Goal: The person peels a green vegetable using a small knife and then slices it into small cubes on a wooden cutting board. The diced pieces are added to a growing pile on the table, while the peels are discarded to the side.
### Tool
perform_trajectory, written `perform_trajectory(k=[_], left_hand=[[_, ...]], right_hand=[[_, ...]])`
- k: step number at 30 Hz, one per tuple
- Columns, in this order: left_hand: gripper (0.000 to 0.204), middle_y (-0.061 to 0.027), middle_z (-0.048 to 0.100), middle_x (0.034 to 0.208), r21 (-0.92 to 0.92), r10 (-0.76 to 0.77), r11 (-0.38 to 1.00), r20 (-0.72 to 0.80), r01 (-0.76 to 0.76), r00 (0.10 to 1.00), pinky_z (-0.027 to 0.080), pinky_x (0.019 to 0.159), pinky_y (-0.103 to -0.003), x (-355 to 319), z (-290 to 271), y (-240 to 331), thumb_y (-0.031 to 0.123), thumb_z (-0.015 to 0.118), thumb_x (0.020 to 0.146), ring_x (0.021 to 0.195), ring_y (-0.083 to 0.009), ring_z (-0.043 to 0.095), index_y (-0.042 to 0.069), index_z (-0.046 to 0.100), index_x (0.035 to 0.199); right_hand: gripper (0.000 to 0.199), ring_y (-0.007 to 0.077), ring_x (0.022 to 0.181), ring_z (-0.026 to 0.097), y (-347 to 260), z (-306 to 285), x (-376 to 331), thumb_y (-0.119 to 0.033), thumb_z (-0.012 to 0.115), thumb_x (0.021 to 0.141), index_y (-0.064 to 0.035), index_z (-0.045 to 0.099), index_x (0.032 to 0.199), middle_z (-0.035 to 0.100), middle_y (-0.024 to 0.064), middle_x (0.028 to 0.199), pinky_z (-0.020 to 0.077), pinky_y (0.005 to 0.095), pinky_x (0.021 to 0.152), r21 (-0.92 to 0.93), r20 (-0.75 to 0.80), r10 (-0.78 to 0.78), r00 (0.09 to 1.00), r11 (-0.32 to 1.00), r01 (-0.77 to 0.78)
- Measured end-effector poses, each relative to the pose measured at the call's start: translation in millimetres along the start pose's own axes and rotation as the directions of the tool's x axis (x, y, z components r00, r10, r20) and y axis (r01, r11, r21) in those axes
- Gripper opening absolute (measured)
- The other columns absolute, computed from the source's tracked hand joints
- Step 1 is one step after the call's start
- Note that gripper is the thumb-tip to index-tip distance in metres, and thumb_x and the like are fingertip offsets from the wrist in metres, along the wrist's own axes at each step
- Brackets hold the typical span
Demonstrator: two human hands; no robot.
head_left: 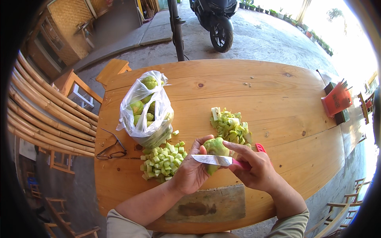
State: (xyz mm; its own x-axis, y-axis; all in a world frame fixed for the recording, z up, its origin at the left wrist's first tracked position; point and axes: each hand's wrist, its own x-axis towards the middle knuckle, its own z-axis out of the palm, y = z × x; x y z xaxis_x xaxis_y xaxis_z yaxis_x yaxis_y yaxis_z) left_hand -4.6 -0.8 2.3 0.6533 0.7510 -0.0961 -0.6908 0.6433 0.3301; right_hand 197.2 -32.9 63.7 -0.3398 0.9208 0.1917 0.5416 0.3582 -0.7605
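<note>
Across the middle of the scene I have a pine table (274,93), its planks running left to right. Beyond its left end I see a curved bamboo bench (47,107), and on the concrete at the far side stands a dark scooter (218,23), front wheel toward me.

On the table's left half sits a white plastic bag (162,107), its mouth open on several green chayotes inside. A stained wooden board (234,204) lies at the near edge, between the forearms. At the far right stands an orange container (337,99) with thin sticks poking out.

Right of the bag's near side, I get a pile of pale green cubes (160,162), just beside the left hand (190,172). Beyond the hands, slightly right, is a heap of peelings (234,129).

At the near centre, above the table, the left hand's fingers curl around a single chayote (216,146), holding it. The right hand (254,166) is closed on the pink handle of a knife (212,159), whose blade points left across the chayote. Near the right hand, I make out a red handle (260,148), partly hidden. Far left on the tabletop lie eyeglasses (112,154).
</note>
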Motion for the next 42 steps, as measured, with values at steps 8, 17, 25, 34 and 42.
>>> perform_trajectory(k=[8, 17, 25, 34, 42], left_hand=[[0.045, -0.0115, 0.054, 0.125, -0.012, -0.012, 1.0, -0.04, 0.011, 0.999, 0.053, 0.095, -0.042, -2.0, 4.0, 1.4, 0.021, 0.05, 0.101, 0.107, -0.0271, 0.062, 0.013, 0.029, 0.141], [0.048, -0.0137, 0.054, 0.126, 0.129, -0.005, 0.992, 0.011, 0.004, 1.0, 0.051, 0.093, -0.041, -3.9, 6.2, -3.0, 0.027, 0.049, 0.101, 0.107, -0.0294, 0.06, 0.01, 0.029, 0.14], [0.05, -0.0156, 0.05, 0.137, 0.12, 0.04, 0.992, -0.071, -0.031, 0.997, 0.054, 0.096, -0.045, -0.6, 2.7, 3.8, 0.041, 0.044, 0.101, 0.121, -0.0305, 0.056, 0.016, 0.034, 0.143], [0.046, -0.0131, 0.053, 0.131, 0.049, 0.041, 0.998, -0.055, -0.039, 0.998, 0.053, 0.094, -0.041, 0.0, 6.1, 3.3, 0.029, 0.042, 0.103, 0.115, -0.0271, 0.059, 0.011, 0.029, 0.144], [0.046, -0.0154, 0.052, 0.132, 0.111, 0.058, 0.992, -0.007, -0.057, 0.998, 0.051, 0.093, -0.04, -1.2, 9.2, 2.1, 0.028, 0.043, 0.103, 0.112, -0.0254, 0.058, 0.01, 0.029, 0.144]], right_hand=[[0.051, 0.0145, 0.049, 0.05, 6.4, 5.8, -2.2, -0.011, 0.073, 0.084, -0.0113, 0.055, 0.132, 0.053, 0.0038, 0.061, 0.0387, 0.0297, 0.047, 0.08, 0.003, 0.037, 0.999, 0.996, -0.037], [0.042, 0.0128, 0.047, 0.045, 18.6, 20.7, -4.5, -0.012, 0.072, 0.087, -0.009, 0.057, 0.127, 0.051, 0.0022, 0.06, 0.0374, 0.0286, 0.047, 0.101, -0.122, 0.045, 0.991, 0.994, -0.033], [0.058, 0.0177, 0.051, 0.054, 2.2, 3.6, -1.3, -0.01, 0.073, 0.084, -0.0106, 0.049, 0.138, 0.057, 0.0055, 0.064, 0.0403, 0.0309, 0.048, 0.034, 0.018, 0.043, 0.999, 0.998, -0.044], [0.057, 0.0174, 0.051, 0.053, 2.3, 3.4, 0.7, -0.011, 0.072, 0.085, -0.0107, 0.049, 0.137, 0.058, 0.0058, 0.066, 0.0411, 0.0311, 0.049, 0.056, 0.014, 0.069, 0.997, 0.996, -0.07], [0.045, 0.0154, 0.051, 0.054, 15.0, 17.3, -5.2, -0.012, 0.072, 0.086, -0.008, 0.057, 0.128, 0.057, 0.0057, 0.066, 0.0419, 0.0296, 0.048, 0.095, -0.057, 0.05, 0.997, 0.995, -0.044]])
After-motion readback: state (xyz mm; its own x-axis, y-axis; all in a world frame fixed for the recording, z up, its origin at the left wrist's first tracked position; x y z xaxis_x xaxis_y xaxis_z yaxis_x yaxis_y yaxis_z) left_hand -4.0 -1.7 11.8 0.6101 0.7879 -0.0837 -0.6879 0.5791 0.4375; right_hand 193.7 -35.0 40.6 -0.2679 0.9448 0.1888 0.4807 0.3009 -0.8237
